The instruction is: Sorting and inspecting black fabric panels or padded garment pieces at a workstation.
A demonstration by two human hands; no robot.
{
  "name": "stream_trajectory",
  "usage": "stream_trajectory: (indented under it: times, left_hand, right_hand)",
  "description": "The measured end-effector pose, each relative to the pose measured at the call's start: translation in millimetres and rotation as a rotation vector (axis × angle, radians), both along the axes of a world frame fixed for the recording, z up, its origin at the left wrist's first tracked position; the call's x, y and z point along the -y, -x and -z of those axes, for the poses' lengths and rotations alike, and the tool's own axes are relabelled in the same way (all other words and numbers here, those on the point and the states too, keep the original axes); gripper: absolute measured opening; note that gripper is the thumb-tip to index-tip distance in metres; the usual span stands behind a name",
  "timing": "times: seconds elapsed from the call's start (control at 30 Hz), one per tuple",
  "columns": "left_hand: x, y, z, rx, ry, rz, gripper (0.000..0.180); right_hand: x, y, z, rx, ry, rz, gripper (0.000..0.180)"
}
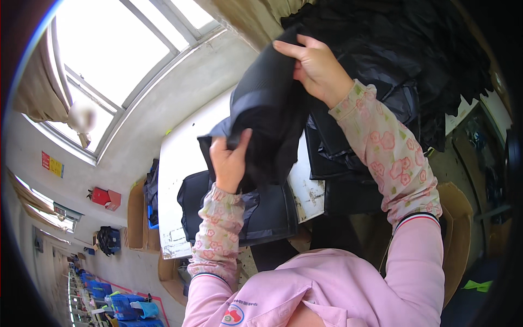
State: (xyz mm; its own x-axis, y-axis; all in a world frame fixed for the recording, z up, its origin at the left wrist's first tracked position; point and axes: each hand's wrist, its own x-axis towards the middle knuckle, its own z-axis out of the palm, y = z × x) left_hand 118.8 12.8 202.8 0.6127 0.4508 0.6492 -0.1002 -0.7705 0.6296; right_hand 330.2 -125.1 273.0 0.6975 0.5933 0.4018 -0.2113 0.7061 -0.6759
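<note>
A black fabric piece is held up over the white table, bent and slightly blurred. My right hand pinches its far upper edge between thumb and fingers. Lower and to the left, my left hand grips the near edge, thumb raised along the cloth. Below the raised piece, a stack of flat black fabric pieces rests by the table's near edge. Under my right forearm lie more folded black pieces, partly covered by my sleeve.
A large heap of black fabric covers the far right. The white table has a worn edge. Cardboard boxes stand left and right of it. A window is at far left; blue bins line the lower left.
</note>
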Motion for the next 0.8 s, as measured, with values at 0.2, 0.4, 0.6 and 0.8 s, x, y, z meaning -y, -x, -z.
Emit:
stream_trajectory:
  times: [0.2, 0.4, 0.6, 0.8]
  left_hand:
    - [1, 49, -3, -0.114, 0.145, 0.144, 0.013]
    - [-42, 78, 90, -0.809, 0.449, 0.383, 0.007]
    - [24, 14, 112, -0.288, 1.333, 0.384, 0.031]
    - [22, -2, 116, -0.094, 1.676, 0.722, 0.034]
  right_hand:
    - [37, -81, 13, -0.211, 0.040, -0.025, 0.016]
    - [44, 13, -77, -0.049, -0.026, -0.132, 0.014]
    - [-28, 69, -98, 0.274, 0.057, -0.089, 0.020]
    - [-44, 143, -122, 0.300, 0.026, -0.362, 0.044]
